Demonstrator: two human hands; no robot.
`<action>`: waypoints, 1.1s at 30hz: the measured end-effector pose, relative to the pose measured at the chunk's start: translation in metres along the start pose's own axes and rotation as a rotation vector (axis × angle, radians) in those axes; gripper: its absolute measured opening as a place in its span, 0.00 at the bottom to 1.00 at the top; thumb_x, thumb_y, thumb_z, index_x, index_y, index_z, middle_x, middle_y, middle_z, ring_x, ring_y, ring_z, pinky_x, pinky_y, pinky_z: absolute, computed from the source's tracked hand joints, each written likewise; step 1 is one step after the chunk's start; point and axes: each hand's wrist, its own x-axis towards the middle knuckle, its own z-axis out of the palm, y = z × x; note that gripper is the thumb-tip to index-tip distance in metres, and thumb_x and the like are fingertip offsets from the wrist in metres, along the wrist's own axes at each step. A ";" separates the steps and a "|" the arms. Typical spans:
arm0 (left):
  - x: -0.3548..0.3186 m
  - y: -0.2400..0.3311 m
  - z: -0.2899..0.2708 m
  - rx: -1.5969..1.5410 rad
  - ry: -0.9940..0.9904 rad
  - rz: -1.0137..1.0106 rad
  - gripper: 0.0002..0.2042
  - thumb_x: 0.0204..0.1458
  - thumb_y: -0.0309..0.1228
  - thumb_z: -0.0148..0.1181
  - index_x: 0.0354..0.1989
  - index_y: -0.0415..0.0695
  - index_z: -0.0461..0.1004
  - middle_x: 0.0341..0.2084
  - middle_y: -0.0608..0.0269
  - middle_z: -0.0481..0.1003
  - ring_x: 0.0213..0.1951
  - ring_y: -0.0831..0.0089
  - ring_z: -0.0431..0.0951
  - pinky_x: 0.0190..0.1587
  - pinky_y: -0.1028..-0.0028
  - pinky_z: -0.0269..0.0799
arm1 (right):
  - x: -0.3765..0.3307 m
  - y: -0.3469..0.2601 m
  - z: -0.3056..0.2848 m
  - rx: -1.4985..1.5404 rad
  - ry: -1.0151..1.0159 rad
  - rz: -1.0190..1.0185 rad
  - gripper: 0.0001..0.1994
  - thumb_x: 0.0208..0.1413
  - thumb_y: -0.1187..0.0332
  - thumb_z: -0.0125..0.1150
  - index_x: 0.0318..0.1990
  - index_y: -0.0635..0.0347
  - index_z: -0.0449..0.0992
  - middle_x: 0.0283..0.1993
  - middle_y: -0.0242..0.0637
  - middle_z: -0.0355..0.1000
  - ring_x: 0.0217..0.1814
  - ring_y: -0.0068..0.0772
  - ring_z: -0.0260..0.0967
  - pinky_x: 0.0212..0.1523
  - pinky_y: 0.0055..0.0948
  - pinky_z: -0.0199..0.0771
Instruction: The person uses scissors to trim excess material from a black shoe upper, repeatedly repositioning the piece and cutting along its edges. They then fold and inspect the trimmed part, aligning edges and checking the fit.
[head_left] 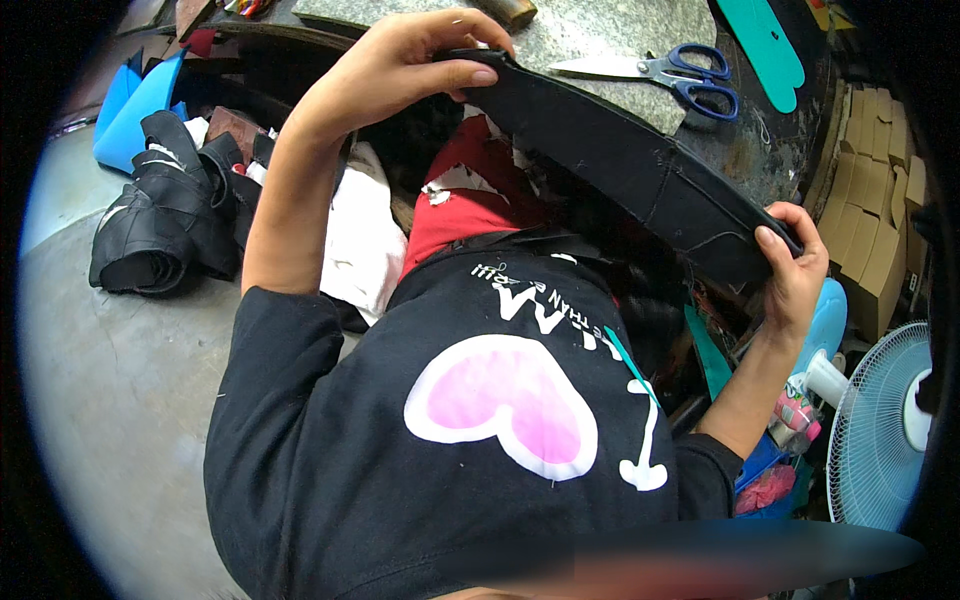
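A long black leather-like strip (610,150) with a seam across it is stretched slantwise between my hands, in front of the worktable. My left hand (405,75) pinches its upper left end, thumb on the near face and fingers behind the edge. At the lower right end, my right hand (793,260) grips it between thumb and fingers. Just beyond the strip, scissors (665,75) with dark blue handles lie on a speckled stone slab (590,30), blades pointing left. What the strip covers below it is partly hidden.
A teal sole-shaped piece (768,55) lies right of the slab. Rolled black material (150,230) and a bent blue sheet (130,120) are at left, with white cloth (362,240) nearer my lap. Cardboard boxes (865,225) and a fan (880,430) stand at right.
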 end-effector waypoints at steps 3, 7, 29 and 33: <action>-0.001 0.010 0.004 0.092 0.045 0.054 0.11 0.54 0.28 0.60 0.46 0.43 0.77 0.42 0.66 0.77 0.46 0.74 0.76 0.50 0.77 0.72 | -0.010 -0.006 -0.001 -0.077 0.032 -0.052 0.12 0.46 0.77 0.68 0.39 0.63 0.76 0.36 0.29 0.73 0.37 0.19 0.69 0.42 0.20 0.69; 0.011 0.022 0.007 0.626 0.307 0.435 0.08 0.43 0.25 0.64 0.33 0.47 0.77 0.34 0.62 0.77 0.39 0.65 0.78 0.42 0.68 0.75 | -0.008 -0.011 0.001 -0.327 0.082 -0.405 0.13 0.44 0.80 0.67 0.40 0.64 0.75 0.38 0.36 0.74 0.41 0.29 0.71 0.45 0.27 0.70; -0.008 -0.010 0.043 0.990 0.321 0.538 0.08 0.42 0.27 0.62 0.33 0.46 0.78 0.38 0.61 0.78 0.42 0.60 0.78 0.43 0.66 0.76 | -0.017 0.032 0.026 -0.975 0.094 -0.914 0.16 0.37 0.79 0.68 0.38 0.59 0.76 0.39 0.39 0.76 0.43 0.43 0.74 0.48 0.38 0.76; -0.004 -0.002 0.038 0.914 0.406 0.535 0.08 0.42 0.26 0.62 0.34 0.46 0.78 0.39 0.60 0.78 0.44 0.58 0.78 0.44 0.66 0.75 | -0.019 0.021 0.022 -0.975 0.123 -0.927 0.16 0.37 0.79 0.68 0.38 0.60 0.76 0.39 0.40 0.76 0.43 0.43 0.74 0.48 0.38 0.76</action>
